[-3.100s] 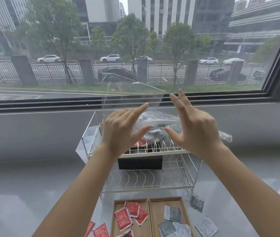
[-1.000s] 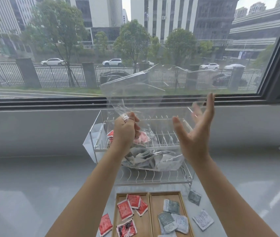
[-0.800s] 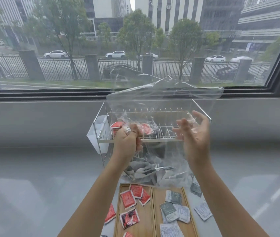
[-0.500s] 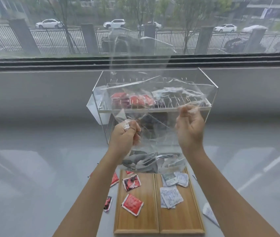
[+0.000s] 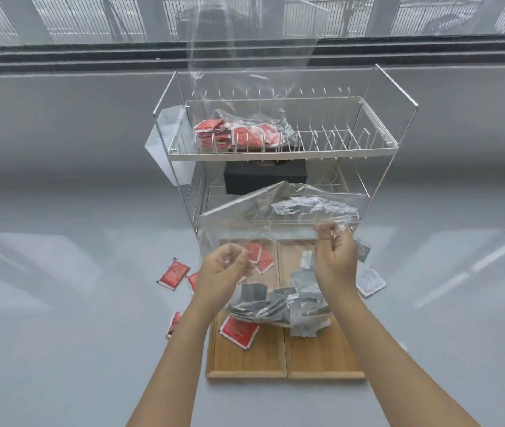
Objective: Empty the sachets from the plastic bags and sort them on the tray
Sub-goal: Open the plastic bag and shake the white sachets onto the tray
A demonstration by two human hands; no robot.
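Clear plastic bag [image 5: 276,229] hanging over the wooden tray [image 5: 285,355], pinched at its upper edge by both hands, and a heap of grey sachets [image 5: 279,306] bunched in its bottom, right over the tray's middle divider. Left hand [image 5: 220,272] is closed on the film at the bag's left side; right hand [image 5: 334,260] is closed on the crinkled edge at the right, a little higher. Under the bag, a red sachet [image 5: 239,332] lies in the tray's left compartment, with more red ones up near the far end. Out on the grey tabletop [image 5: 60,303], a loose red sachet [image 5: 172,274] sits left of the tray and a white sachet [image 5: 369,280] just off its right side. Behind, a wire rack [image 5: 377,143] carries a second bag of red sachets [image 5: 239,134] on its top shelf, and a black box [image 5: 263,180] below.
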